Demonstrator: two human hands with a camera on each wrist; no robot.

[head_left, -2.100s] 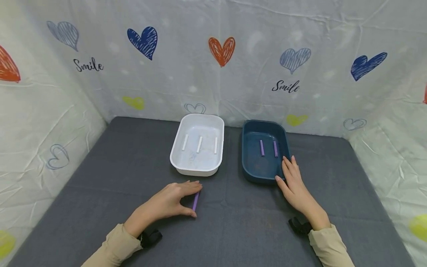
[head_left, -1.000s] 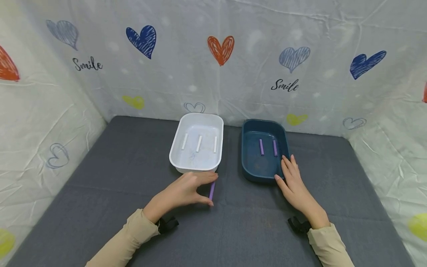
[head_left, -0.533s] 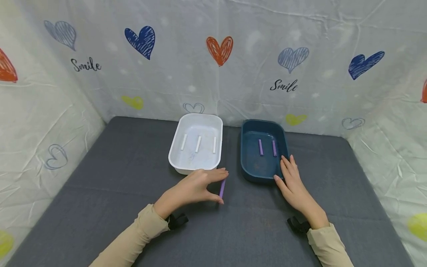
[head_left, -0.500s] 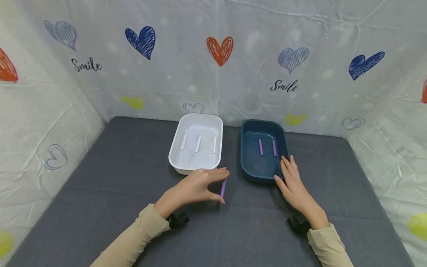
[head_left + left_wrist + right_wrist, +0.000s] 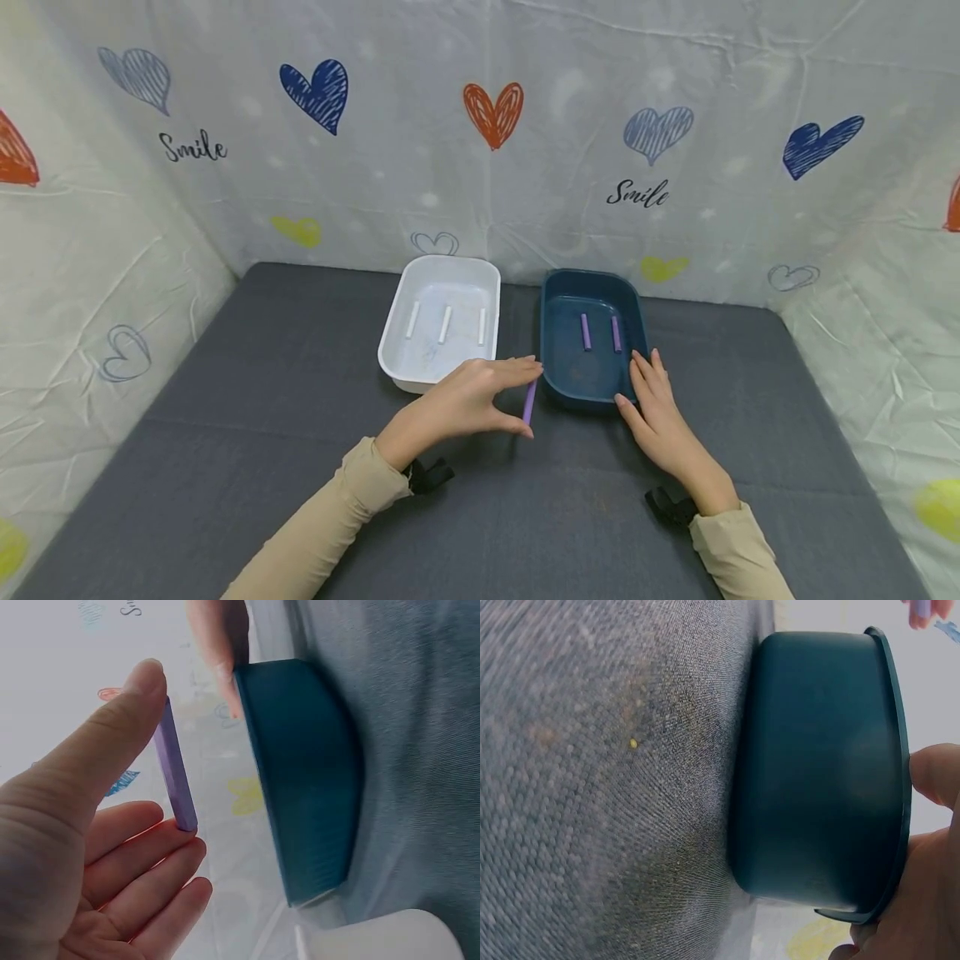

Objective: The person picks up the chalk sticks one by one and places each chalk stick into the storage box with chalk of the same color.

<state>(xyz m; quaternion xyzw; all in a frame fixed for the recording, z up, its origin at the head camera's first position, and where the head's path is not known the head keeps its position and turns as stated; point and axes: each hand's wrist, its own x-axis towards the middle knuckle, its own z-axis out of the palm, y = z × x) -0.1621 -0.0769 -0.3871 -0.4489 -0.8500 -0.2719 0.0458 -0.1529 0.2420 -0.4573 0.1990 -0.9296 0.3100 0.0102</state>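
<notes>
My left hand (image 5: 463,402) pinches a purple chalk stick (image 5: 529,403) by its two ends, thumb at one end and fingertips at the other. In the left wrist view the chalk (image 5: 175,765) is held in the air beside the dark blue tray (image 5: 307,780). My right hand (image 5: 663,421) rests at the near right corner of the blue tray (image 5: 577,387), fingers along the side rim and thumb at the front rim. Two purple chalk sticks (image 5: 586,332) lie apart inside that tray. The right wrist view shows the thumb (image 5: 936,774) touching the rim.
A white tray (image 5: 420,371) stands left of the blue one, with three white chalk sticks (image 5: 446,324) lying in it. My left hand overlaps its near right corner. Grey cloth (image 5: 285,350) covers the table. A white curtain (image 5: 420,150) with printed hearts hangs behind.
The left hand has carried the purple chalk to the right and farther from me, from in front of the white tray to near the blue tray's front left corner. The right hand stays put.
</notes>
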